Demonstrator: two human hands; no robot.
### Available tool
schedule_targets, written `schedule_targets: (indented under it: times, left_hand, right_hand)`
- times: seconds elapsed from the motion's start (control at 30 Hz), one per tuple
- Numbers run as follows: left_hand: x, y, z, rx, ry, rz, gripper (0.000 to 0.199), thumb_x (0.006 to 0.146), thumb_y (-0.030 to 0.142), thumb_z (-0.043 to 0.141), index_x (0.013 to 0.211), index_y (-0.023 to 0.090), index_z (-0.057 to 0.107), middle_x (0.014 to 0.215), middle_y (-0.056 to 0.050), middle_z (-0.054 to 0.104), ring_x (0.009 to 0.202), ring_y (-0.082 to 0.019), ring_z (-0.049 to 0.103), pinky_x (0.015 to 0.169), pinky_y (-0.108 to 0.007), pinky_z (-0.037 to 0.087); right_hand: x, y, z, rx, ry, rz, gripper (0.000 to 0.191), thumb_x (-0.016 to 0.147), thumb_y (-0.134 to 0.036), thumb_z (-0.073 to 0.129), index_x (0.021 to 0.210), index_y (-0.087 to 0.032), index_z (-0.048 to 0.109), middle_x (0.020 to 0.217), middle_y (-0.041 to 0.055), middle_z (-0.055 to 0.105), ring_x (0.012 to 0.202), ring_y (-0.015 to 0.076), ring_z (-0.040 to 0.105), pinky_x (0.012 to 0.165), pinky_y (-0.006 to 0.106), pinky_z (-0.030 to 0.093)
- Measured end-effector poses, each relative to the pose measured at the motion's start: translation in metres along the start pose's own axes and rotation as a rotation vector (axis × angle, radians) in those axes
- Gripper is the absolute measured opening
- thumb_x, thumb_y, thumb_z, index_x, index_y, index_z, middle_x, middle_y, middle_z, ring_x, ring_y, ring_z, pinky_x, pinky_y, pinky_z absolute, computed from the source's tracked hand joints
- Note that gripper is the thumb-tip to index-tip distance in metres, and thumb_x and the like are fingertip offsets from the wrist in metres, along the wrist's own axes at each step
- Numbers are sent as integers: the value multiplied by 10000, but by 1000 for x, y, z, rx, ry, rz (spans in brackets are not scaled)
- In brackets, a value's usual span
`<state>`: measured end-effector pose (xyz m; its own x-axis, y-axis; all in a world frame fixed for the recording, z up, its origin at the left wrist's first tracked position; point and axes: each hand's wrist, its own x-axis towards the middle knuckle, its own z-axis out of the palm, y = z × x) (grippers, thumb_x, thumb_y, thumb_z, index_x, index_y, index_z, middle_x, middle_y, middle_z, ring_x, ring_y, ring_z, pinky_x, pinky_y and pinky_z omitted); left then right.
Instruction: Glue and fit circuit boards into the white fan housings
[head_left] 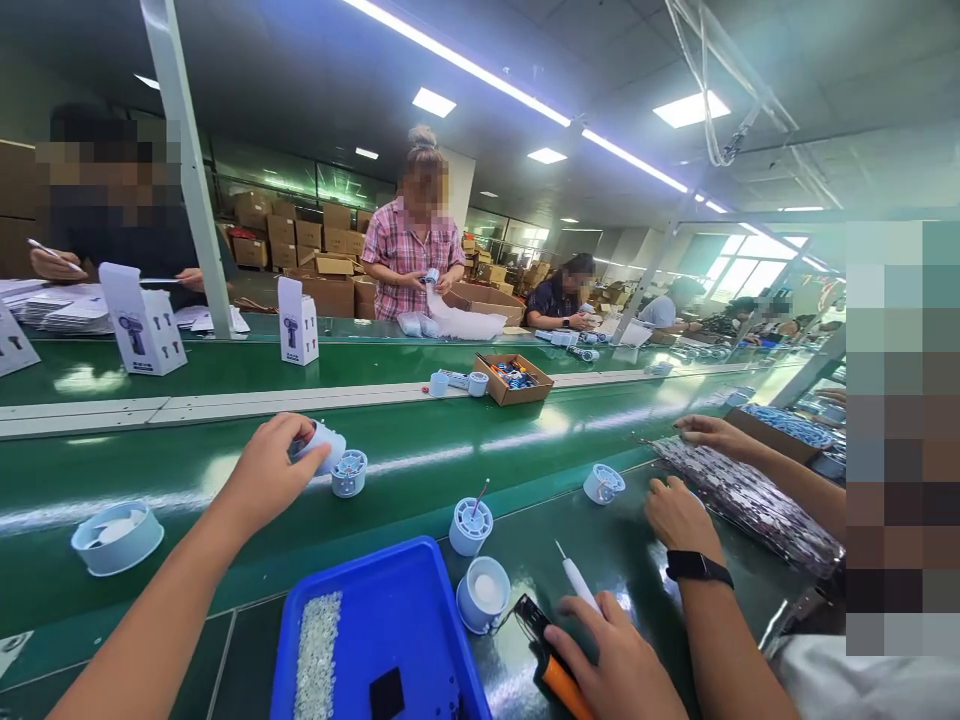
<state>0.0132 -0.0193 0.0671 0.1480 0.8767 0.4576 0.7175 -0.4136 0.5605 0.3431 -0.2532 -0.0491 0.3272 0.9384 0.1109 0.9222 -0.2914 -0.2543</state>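
My left hand [274,465] reaches over the green belt, its fingers closed round a light blue round housing [327,448]. Right beside that stands another light blue housing with a spoked face [349,474]. At the lower right, my right hand [611,665] curls over an orange part with a black end [559,665], thumb against it. A white-handled tool with a thin metal tip [577,580] runs under its fingers; how firmly it is held is hidden. Thin wires lead from the black end towards an open light blue cup [484,595]. A spoked housing with an upright wire [471,526] stands behind the cup.
A blue tray [375,580] holds small clear pieces and a black square. More housings sit at left [118,538] and right [604,484]. A co-worker's hands [682,515] are at a silvery bundle [742,495]. Beyond are a parts carton [514,380], white boxes [298,322] and people.
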Motion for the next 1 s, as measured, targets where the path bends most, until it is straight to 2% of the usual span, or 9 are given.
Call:
schedule_targets:
  times: [0.17,0.23,0.33,0.43,0.5,0.57,0.67,0.8,1.0]
  left_hand:
    - [1,-7,-8,-6,53,-114,156,689,381,510,695,234,459,762,-19,533,682,-204,509,608,-315,390]
    - [0,-9,-9,-8,69,-159,137,679,361,503,684,235,450,749,-11,524,668,-197,506,589,-307,381]
    - [-1,-10,-7,-16,76,-208,123,665,333,491,645,237,417,694,8,494,634,-182,488,561,-294,362]
    - [-2,-8,-5,-27,61,-237,127,649,309,492,615,236,394,648,21,472,606,-171,471,548,-288,349]
    - [-3,-7,-4,-32,53,-245,131,645,296,500,609,234,390,643,27,463,609,-166,464,554,-285,345]
    - [-4,-5,-3,-38,47,-248,133,647,284,507,611,233,390,648,31,455,625,-161,458,568,-282,343]
    - [-4,-3,-1,-55,35,-246,128,651,264,516,621,230,397,665,34,460,647,-157,454,588,-280,343]
    - [-5,1,3,-98,-2,-231,127,654,254,528,631,227,406,674,39,470,651,-155,459,599,-282,349]
    - [-10,10,2,-161,-36,-214,120,654,240,537,641,225,418,688,36,477,653,-155,445,591,-282,338]
  right_hand:
    - [11,14,-14,242,239,-249,262,898,-394,435,944,-278,665,801,55,654,688,205,668,585,319,557]
    - [43,36,-35,411,304,-355,171,836,-397,523,761,-289,632,658,23,612,626,192,607,521,291,507]
    - [104,76,-70,495,377,-358,384,835,-422,464,482,-280,410,445,-5,374,514,183,459,519,315,432]
    - [131,91,-86,567,398,-338,468,845,-452,493,451,-251,341,442,-33,287,500,150,403,573,309,424]
    - [117,72,-77,627,371,-317,389,875,-450,533,573,-209,492,547,-36,442,567,126,484,625,296,461]
    - [85,32,-58,691,316,-296,274,906,-421,554,890,-153,605,833,4,607,731,128,587,697,312,510]
    - [28,-42,-23,784,199,-299,289,923,-374,554,1135,-179,581,1135,64,607,933,171,618,803,363,540]
    - [-20,-115,6,895,66,-323,303,920,-355,564,1168,-180,570,1173,71,595,970,183,616,826,381,542]
    - [-30,-147,23,1037,-81,-319,306,954,-431,457,1098,-180,556,997,54,632,757,136,629,689,294,543]
